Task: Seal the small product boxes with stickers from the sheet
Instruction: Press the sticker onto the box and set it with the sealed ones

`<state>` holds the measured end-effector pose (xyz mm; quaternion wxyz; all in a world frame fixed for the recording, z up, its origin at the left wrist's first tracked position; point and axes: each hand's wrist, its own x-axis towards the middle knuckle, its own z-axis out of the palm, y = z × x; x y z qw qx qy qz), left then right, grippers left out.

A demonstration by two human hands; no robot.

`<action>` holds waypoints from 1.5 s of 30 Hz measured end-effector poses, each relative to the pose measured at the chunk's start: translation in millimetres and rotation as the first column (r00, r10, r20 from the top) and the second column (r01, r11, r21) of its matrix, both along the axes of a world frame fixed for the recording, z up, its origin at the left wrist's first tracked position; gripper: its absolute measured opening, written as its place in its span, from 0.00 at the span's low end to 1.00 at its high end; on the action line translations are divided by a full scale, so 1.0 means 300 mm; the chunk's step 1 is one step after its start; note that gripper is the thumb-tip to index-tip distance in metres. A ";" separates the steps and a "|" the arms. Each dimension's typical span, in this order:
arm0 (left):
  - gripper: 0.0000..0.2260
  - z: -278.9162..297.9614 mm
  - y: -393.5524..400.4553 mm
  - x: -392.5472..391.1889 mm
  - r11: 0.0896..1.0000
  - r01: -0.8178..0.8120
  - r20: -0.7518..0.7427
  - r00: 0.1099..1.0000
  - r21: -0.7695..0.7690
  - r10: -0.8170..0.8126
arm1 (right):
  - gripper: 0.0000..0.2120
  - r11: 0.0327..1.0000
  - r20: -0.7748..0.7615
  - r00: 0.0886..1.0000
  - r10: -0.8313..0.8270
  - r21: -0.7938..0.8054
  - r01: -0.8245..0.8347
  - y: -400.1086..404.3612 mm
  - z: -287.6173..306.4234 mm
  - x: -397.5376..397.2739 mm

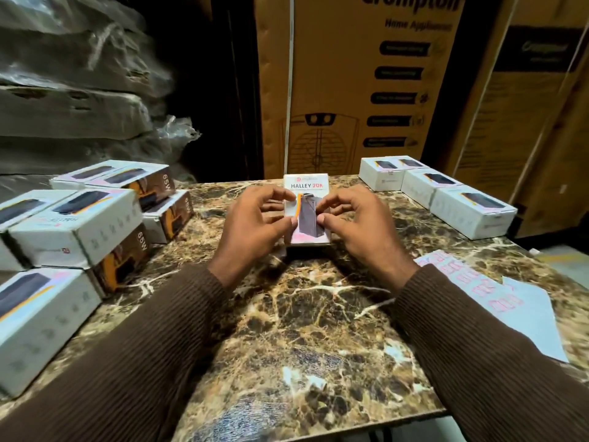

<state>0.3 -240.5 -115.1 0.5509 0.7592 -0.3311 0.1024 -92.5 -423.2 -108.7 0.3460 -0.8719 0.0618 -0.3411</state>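
One small product box [306, 199] lay flat at the centre of the frame on the marbled table [296, 314], its printed face up. The left hand [255, 223] and the right hand [357, 223] flanked it, one at each long side. Each hand's fingers were curled, with fingertips touching the box's top face and edges; the box sat between the two hands, gripped lightly from both sides.

At the left of the frame stood a pile of boxes [73, 218], at least seven countable, some stacked two high, though blur and the frame edge made the exact count uncertain. At the upper right, a row of three white boxes [436, 189] sat side by side, touching.

At the right edge, the sticker sheet [497, 295] lay flat on the table, well apart from the held box, with pink stickers showing on its upper part; their number could not be told.

Behind the table stood two large brown cartons [360, 84]; plastic-wrapped bundles [73, 74] filled the upper left.
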 end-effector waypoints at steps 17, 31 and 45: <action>0.09 0.050 0.013 -0.054 0.991 -0.133 0.382 0.916 -0.006 0.125 | 0.12 0.991 0.253 0.967 0.015 0.121 -0.047 -0.021 0.017 -0.004; 0.11 0.036 -0.004 -0.053 0.986 -0.156 0.469 0.876 0.063 0.109 | 0.14 0.955 0.207 0.968 0.140 0.230 -0.188 -0.011 0.025 0.011; 0.15 0.049 -0.002 -0.073 0.994 -0.057 0.431 0.902 0.094 0.011 | 0.12 0.876 0.210 0.962 0.173 0.414 -0.248 -0.034 0.022 0.016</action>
